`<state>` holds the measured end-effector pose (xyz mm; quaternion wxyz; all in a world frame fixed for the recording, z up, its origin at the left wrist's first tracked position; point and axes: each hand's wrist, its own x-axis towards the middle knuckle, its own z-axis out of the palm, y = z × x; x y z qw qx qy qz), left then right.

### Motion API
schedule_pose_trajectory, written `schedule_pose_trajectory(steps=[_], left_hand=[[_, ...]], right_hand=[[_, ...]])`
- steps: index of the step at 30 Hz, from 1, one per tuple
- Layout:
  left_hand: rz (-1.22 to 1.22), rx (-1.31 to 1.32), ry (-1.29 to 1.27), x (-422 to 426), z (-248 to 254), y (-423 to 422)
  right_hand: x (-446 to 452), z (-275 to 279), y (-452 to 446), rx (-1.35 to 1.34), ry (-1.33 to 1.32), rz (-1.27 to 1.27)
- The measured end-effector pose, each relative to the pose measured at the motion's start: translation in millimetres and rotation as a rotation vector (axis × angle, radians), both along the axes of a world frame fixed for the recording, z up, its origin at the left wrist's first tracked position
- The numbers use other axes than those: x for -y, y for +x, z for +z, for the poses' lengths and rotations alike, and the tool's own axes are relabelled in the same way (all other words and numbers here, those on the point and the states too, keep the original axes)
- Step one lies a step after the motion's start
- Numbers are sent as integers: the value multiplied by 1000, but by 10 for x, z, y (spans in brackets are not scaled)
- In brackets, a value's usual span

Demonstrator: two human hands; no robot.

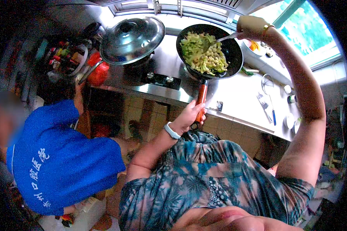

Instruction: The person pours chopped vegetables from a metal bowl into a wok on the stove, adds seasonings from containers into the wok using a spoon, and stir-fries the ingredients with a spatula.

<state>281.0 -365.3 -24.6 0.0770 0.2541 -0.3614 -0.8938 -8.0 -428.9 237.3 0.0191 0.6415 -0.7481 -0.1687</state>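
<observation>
My left hand (189, 114) is wrapped round the reddish-brown handle of a black frying pan (235, 57) on the right side of the stove. In the pan lies chopped pale-green and yellowish food (194, 48), with small pale bits among it. My right hand (251, 27) is closed on the upper end of a metal spatula (228, 37), held above the pan's right rim. The spatula slopes down to the left, its blade partly hidden in the food.
Left of the pan stands a lidded wok (133, 40) with its handle toward the front left. A red plastic bag (97, 71) sits beside it. A strainer (268, 84) and small bowls (289, 121) are on the right counter. At left, a person in a blue shirt (73, 154) bends low.
</observation>
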Motion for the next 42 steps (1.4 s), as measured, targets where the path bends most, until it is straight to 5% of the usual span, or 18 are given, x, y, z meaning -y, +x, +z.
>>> schedule_pose_trajectory(steps=[3,7,8,14,17,23,29,33,35,38,42], left_hand=[[39,-9,-2,-17,47,-1],[98,-38,-24,-96,59,-2],[102,-49,-14,-102,55,8],[100,-56,-10,-61,46,86],[85,-42,-25,-63,19,122],[85,-40,-73,-193,-68,123],[78,-25,-115,-245,-89,122],[79,-30,-105,-235,-86,99],[90,-34,-74,-208,-81,101],[75,-38,-67,-158,-64,106],[60,-38,-68,-100,-61,107]], right_hand=[[296,-160,87,-68,70,126],[193,-476,48,1,100,-5],[69,-441,31,-29,127,119],[-359,-149,-194,-117,-38,-67],[-457,61,-626,-255,-340,344],[114,-147,-914,-468,-284,93],[592,-562,-680,-310,-135,227],[346,-646,-428,-247,34,242],[-56,-656,-247,-168,-30,332],[-661,-718,-75,-397,-208,507],[-1298,-791,175,-540,-184,283]])
